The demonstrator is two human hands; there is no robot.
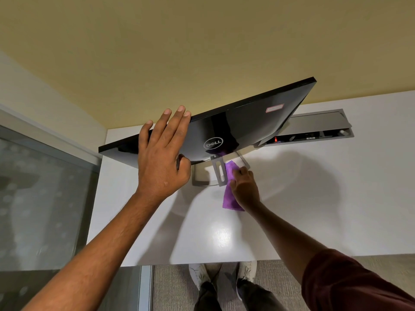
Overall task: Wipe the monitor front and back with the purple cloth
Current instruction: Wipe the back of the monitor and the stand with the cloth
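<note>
A black Dell monitor (247, 122) stands on the white desk with its glossy back toward me, on a grey stand (219, 173). My left hand (162, 158) lies flat on the back panel, fingers straight over the top edge and thumb under the lower edge. My right hand (244, 187) holds the purple cloth (229, 196) against the stand's neck, just below the monitor. Part of the cloth hangs down toward the desk.
The white desk (314, 198) reaches to a yellow wall. An open grey cable tray (314, 131) with a red light lies behind the monitor at right. A frosted glass partition (45, 187) stands at left. My shoes (224, 279) show below the desk's front edge.
</note>
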